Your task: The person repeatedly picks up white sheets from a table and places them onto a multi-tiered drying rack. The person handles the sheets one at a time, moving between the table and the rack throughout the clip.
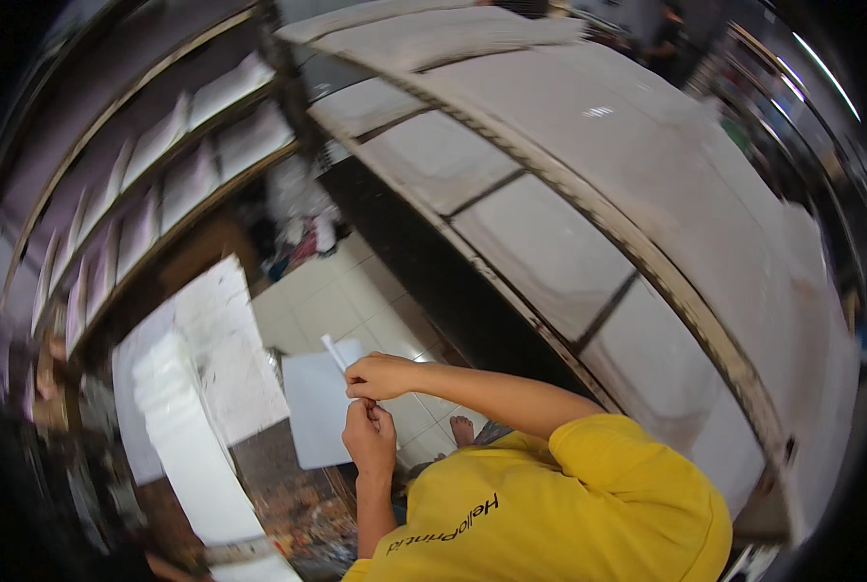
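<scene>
My right hand is closed around a narrow white strip, perhaps rolled or folded, whose end sticks out past the fingers to the upper left. Just below it my left hand is also closed, its fingertips nearly touching the right hand; whatever they pinch is hidden. A pale bluish-white sheet lies right beside both hands, by the edge of the paint-stained work table. Whether that sheet is joined to the strip cannot be made out.
Long white sheets overlap on the table's left, beside a larger smudged white board. A big slanting rack of pale panels rises at the right. Shelves stand at the far left. Tiled floor shows between.
</scene>
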Tool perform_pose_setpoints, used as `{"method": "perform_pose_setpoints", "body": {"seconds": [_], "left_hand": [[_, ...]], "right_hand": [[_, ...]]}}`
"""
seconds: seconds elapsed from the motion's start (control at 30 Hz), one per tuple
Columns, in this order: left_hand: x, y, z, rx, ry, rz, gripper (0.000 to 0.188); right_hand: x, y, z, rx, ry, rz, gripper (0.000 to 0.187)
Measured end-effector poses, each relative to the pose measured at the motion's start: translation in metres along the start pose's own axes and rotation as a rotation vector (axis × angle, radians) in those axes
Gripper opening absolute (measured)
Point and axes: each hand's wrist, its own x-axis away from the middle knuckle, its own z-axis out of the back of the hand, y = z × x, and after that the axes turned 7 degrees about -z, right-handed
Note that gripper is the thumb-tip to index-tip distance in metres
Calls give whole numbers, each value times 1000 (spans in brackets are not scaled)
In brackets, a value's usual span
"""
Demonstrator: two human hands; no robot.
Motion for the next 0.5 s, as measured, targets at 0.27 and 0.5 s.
{"method": "perform_pose_setpoints", "body": {"seconds": [0.27,0.5], "left_hand": [[-4,63,20,449,194,-148,20],[21,52,28,485,372,-393,17]], "right_hand": [[-16,-65,97,457,282,32,16],[81,-206,284,554,440,27,34]]}}
